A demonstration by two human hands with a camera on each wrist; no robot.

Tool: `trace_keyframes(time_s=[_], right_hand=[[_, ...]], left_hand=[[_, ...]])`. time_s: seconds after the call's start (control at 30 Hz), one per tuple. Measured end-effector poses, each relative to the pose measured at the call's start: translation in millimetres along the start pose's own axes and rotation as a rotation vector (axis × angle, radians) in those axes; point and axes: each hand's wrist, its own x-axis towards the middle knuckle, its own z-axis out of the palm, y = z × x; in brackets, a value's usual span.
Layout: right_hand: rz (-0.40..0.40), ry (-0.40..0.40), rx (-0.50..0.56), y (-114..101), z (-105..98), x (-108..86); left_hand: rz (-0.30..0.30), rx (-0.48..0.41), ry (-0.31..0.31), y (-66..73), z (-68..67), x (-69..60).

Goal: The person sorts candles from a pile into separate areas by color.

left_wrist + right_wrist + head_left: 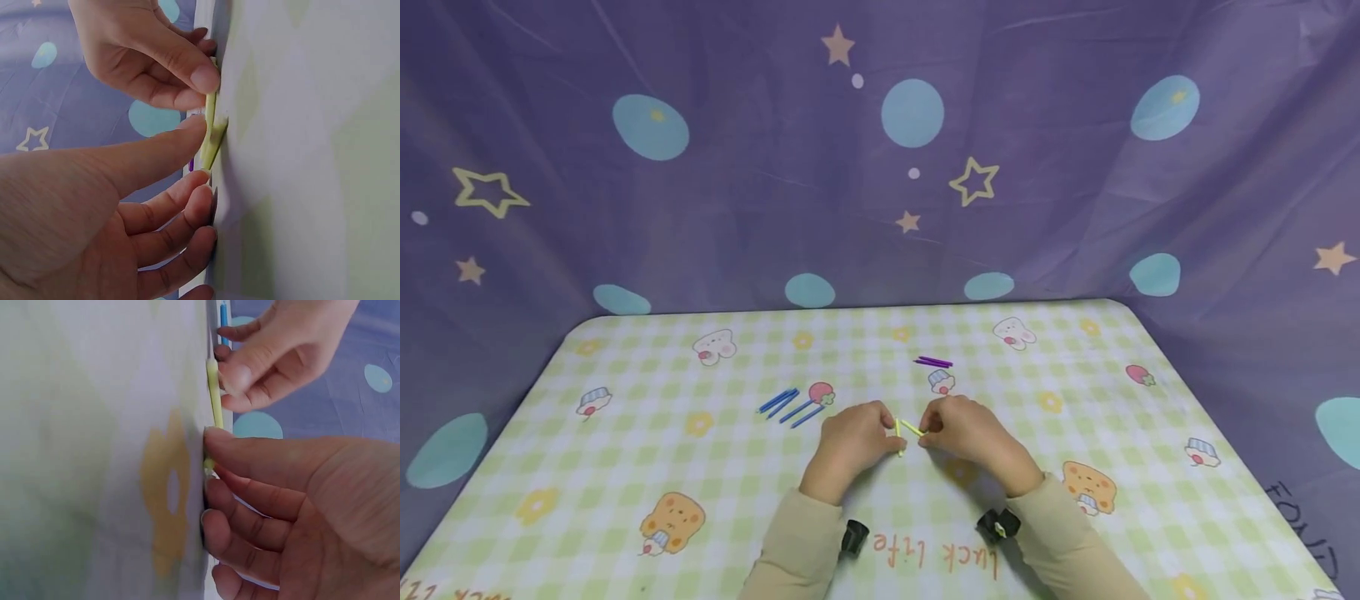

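Note:
Near the middle of the table, my left hand point(853, 435) pinches a thin yellow stick point(897, 427) between thumb and index finger. Opposite it, my right hand point(967, 431) pinches a second yellow stick point(912, 428), which slants toward the first one. The far ends of the two sticks come close together; whether they touch I cannot tell. In the right wrist view, the left hand's yellow stick point(215, 403) lies low along the tabletop. Fingertips cover parts of both sticks.
Several blue sticks point(778, 402) lie left of my left hand. Beyond the hands lie a few purple sticks point(933, 362). A green-and-white checked cloth point(737, 467) with cartoon prints covers the table, and a purple patterned curtain point(737, 208) hangs behind it.

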Motion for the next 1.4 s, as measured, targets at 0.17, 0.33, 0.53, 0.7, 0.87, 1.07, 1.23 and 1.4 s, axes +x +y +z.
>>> trace_keyframes(time_s=[0.17, 0.33, 0.53, 0.7, 0.87, 1.07, 1.23, 1.4], right_hand=[[0.034, -0.006, -0.019, 4, -5, -2.1], [0.038, -0.010, -0.015, 10, -11, -2.9], [0.072, -0.001, 0.002, 23, -29, -5.9], [0.115, 0.027, 0.016, 39, -42, -6.9], [0.137, 0.040, 0.031, 53, -49, -7.0], [0.164, 0.057, 0.046, 66, -53, -5.1], [0.188, 0.066, 0.035, 72, -51, -4.2], [0.217, 0.036, 0.016, 72, -49, -5.7]], left_hand=[[0.007, 0.020, 0.004, 1.8, 0.8, -1.9], [0.026, 0.050, 0.007, 6.8, 1.6, -1.9], [0.049, 0.076, 0.019, 12.2, 2.4, -1.9], [0.066, 0.076, 0.032, 13.7, 3.1, -2.1], [0.058, 0.081, 0.036, 13.3, 3.8, -2.5], [0.055, 0.079, 0.038, 12.2, 4.1, -2.8], [0.081, 0.089, 0.057, 10.9, 4.8, -3.7], [0.102, 0.104, 0.088, 9.6, 6.1, -5.4]])
